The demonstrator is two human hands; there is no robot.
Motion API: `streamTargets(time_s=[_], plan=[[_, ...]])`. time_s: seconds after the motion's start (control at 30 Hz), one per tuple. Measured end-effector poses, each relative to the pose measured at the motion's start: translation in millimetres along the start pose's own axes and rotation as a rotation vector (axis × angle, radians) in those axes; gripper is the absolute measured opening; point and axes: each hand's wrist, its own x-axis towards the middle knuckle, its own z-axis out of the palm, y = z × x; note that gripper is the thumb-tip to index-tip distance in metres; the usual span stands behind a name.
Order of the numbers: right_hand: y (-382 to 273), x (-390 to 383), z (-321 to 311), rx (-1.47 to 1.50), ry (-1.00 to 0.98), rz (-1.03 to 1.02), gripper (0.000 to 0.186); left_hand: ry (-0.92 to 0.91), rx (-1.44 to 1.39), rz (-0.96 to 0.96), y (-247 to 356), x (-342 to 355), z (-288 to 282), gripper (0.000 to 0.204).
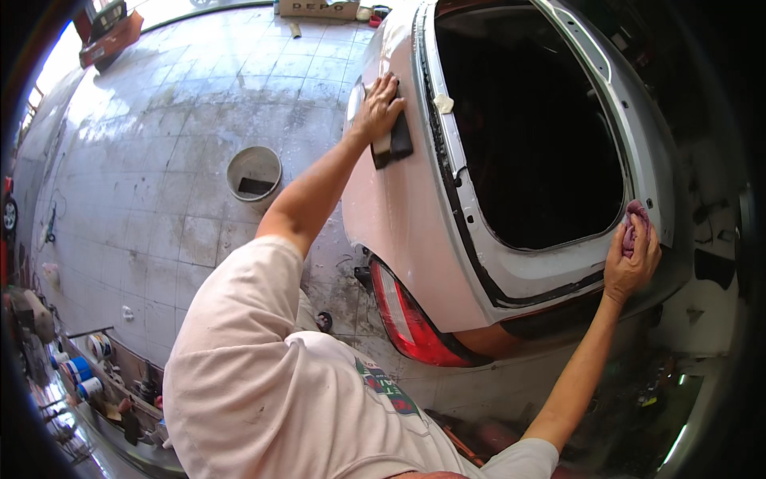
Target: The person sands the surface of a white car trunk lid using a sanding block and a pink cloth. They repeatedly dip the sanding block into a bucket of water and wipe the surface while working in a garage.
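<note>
My left hand (380, 108) is pressed over a flat beige-and-black sanding block (401, 142) on the car's pale, primer-coloured side panel (399, 231). Its palm hides part of the block. A bunched maroon cloth (636, 227) is in my right hand (631, 267), against the lower right corner of the grey rear frame (550, 267). Between my hands lies the large dark opening (535, 128) of the car's rear. A red-and-white tail light (405, 311) sits at the panel's near lower edge, apart from both hands.
A pale bucket (254, 172) with a dark flat piece inside stands on the tiled floor (159, 199), left of the car. At lower left is a shelf with paint cans (80, 370) and tools. A cardboard box (319, 9) and a red-orange machine (110, 40) are at the far side.
</note>
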Motion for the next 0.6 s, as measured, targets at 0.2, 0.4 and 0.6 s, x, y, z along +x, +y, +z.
streamTargets(time_s=[0.2,0.4,0.6], plan=[[12,-24,-8,-0.057,-0.041,-0.007,0.029,-0.095,-0.346,-0.323,166,-99,-57,0.082],[11,-20,-10,-0.049,-0.036,-0.016,0.028,-0.118,-0.383,-0.255,155,-118,-72,0.075],[0,-2,2,0.01,-0.009,-0.036,0.028,0.011,-0.176,-0.246,31,-14,-6,0.068]])
